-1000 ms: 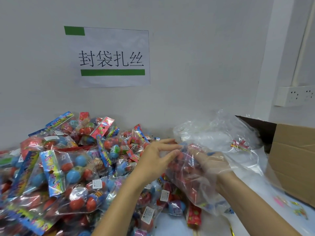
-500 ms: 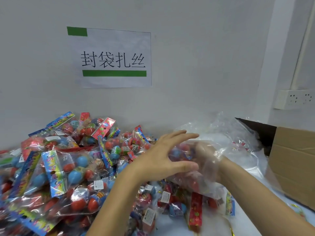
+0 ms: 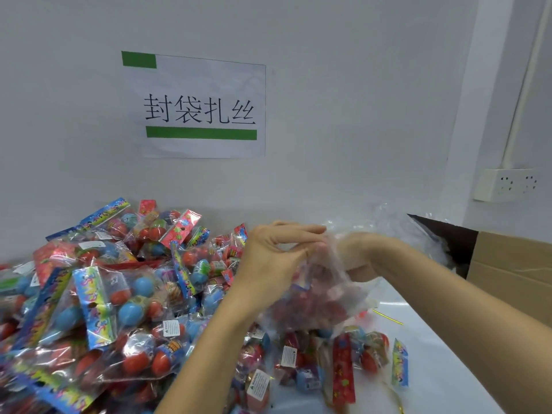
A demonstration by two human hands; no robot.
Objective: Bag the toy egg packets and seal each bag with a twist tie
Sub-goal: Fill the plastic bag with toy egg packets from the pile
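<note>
At centre frame, the left hand [image 3: 277, 258] and right hand [image 3: 355, 258] have gathered and now pinch the filled bag [image 3: 316, 297] by its neck, ready for a twist tie [image 3: 386, 316].

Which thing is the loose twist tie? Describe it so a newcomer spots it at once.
Start at the cardboard box on the right, then drop to the white table under the right forearm. The twist tie lies there alone beside the clear bag held in both hands: a thin yellow-gold strip, unlike the bulky coloured egg packets.
</note>
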